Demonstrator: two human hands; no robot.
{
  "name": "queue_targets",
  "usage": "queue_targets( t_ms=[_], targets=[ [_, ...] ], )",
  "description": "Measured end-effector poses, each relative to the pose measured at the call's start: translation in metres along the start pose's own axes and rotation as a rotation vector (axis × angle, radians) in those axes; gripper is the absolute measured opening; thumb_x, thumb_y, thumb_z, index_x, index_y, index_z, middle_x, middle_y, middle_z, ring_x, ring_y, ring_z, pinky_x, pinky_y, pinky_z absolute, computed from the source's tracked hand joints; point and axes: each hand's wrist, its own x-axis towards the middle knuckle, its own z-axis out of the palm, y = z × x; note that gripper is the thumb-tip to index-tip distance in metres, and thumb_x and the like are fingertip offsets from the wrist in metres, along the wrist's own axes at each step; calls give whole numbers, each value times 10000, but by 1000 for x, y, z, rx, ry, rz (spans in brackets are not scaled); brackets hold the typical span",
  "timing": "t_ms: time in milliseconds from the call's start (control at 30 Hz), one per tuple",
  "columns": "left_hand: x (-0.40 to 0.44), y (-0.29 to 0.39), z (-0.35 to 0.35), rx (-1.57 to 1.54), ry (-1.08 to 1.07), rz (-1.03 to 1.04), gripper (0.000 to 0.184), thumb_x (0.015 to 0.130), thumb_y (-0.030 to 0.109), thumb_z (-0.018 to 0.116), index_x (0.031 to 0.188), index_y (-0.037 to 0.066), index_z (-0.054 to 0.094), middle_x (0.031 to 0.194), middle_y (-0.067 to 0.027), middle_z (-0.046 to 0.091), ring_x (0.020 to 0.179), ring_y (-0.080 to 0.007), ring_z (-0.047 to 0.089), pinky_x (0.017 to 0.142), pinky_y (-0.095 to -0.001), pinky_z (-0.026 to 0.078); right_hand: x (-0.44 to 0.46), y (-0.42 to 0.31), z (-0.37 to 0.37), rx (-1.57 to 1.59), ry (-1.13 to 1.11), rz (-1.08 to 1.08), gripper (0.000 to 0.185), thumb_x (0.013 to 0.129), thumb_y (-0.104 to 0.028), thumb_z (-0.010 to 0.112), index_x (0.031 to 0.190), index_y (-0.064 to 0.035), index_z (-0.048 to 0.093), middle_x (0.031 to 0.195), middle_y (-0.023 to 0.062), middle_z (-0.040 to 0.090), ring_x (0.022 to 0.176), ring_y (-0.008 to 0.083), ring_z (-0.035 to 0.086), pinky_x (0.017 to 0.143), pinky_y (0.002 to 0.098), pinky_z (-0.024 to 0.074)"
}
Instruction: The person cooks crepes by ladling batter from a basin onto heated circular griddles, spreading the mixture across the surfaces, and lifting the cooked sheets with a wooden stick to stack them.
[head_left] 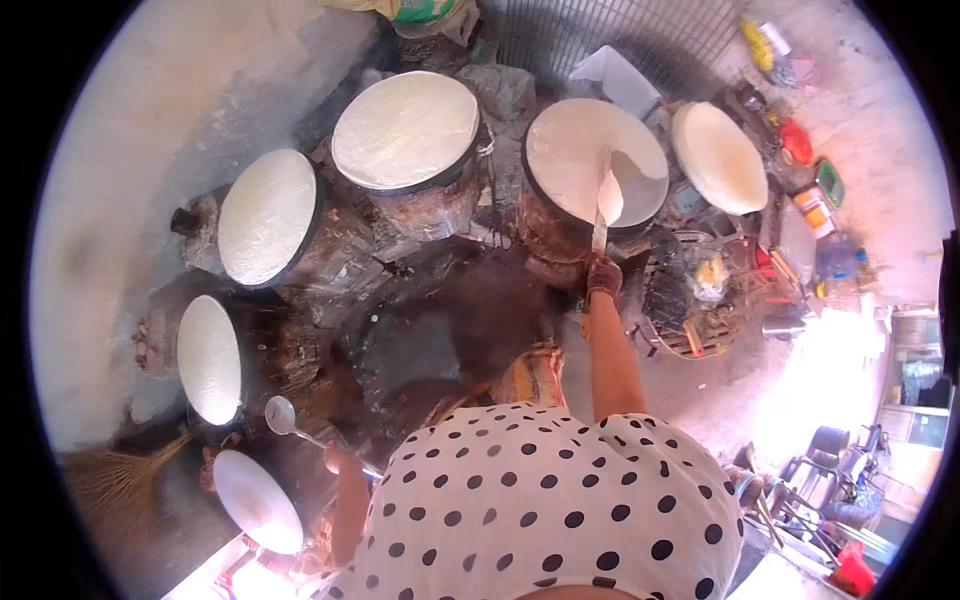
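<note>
My right hand (603, 278), in a dark glove, is closed around the handle of a long flat spatula (600, 238). The spatula reaches over a round griddle (565, 150), where a pale fold of thin flatbread (611, 197) lies at its blade. Part of that griddle's surface looks darker than the rest. Low on the left, my left hand (343, 461) grips a long-handled metal ladle (281, 414), its bowl pointing away from me. To the right of the griddle lies a round pile of flatbread (718, 160).
Several more griddles stand in an arc, including a white-covered griddle (405, 130) and a left griddle (268, 217). A white plastic bin (618, 80) sits behind. A straw broom (125, 480) is at lower left. Jars and a bottle (838, 260) line the right wall.
</note>
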Motion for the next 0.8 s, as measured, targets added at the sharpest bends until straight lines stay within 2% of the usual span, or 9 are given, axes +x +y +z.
queue_targets(
  t_ms=[33, 133, 267, 367, 500, 600, 667, 767, 800],
  targets=[
    [0, -1, 4, -17, -3, -13, 291, 871, 337, 536, 1017, 95, 603, 954, -81, 605, 882, -233, 563, 759, -385, 456, -1, -1, -13, 158, 188, -92, 385, 864, -336, 548, 683, -17, 664, 647, 190, 631, 607, 342, 615, 577, 428, 480],
    [-6, -2, 14, -50, -17, -36, 312, 873, 344, 533, 1040, 87, 590, 978, -87, 601, 900, -239, 559, 774, -386, 452, 23, -18, -1, 260, 41, -56, 355, 859, -358, 551, 758, -42, 676, 710, 176, 648, 655, 320, 629, 609, 406, 487],
    [-23, 1, 27, -70, -33, -68, 341, 876, 353, 529, 1071, 77, 572, 1010, -96, 595, 924, -247, 554, 795, -386, 446, 11, -10, 47, -27, -327, -71, 341, 853, -388, 555, 858, -76, 692, 794, 156, 672, 720, 291, 649, 653, 376, 496],
    [-39, 2, 40, -81, -38, -97, 364, 878, 360, 525, 1095, 69, 559, 1034, -102, 590, 942, -253, 551, 810, -387, 442, 8, 27, 16, 164, -368, 39, 353, 848, -411, 558, 934, -101, 704, 858, 142, 690, 768, 269, 664, 685, 354, 503],
    [-64, -2, 60, -85, -47, -140, 396, 882, 369, 521, 1126, 58, 541, 1066, -110, 584, 966, -261, 546, 831, -387, 437, 44, 74, -56, -38, -214, -43, 315, 852, -374, 558, 882, -92, 694, 861, 120, 687, 792, 254, 659, 691, 353, 499],
    [-84, -2, 74, -108, -63, -167, 420, 884, 376, 518, 1150, 51, 528, 1090, -116, 580, 984, -266, 543, 847, -388, 433, 94, 89, -81, -184, -193, -219, 286, 861, -349, 551, 894, -100, 690, 907, 112, 682, 833, 240, 652, 715, 344, 501],
    [-98, -1, 84, -120, -72, -175, 437, 886, 381, 516, 1165, 46, 519, 1106, -120, 577, 996, -270, 540, 857, -388, 430, 134, 101, -73, -317, -205, -490, 268, 868, -332, 546, 902, -106, 686, 937, 108, 678, 860, 231, 648, 731, 338, 502],
    [-119, -2, 97, -117, -95, -196, 462, 888, 388, 513, 1189, 38, 506, 1129, -126, 572, 1014, -276, 537, 872, -389, 426, 143, 139, -4, -413, -206, -687, 251, 874, -315, 541, 910, -112, 683, 967, 103, 675, 887, 222, 643, 747, 331, 503],
    [-125, -2, 101, -119, -100, -202, 470, 889, 390, 512, 1197, 35, 502, 1137, -129, 571, 1020, -278, 536, 878, -389, 425, 124, 142, 18, -679, -252, -837, 213, 869, -254, 517, 953, -136, 674, 984, 36, 676, 916, 186, 635, 762, 303, 501]
  ],
)
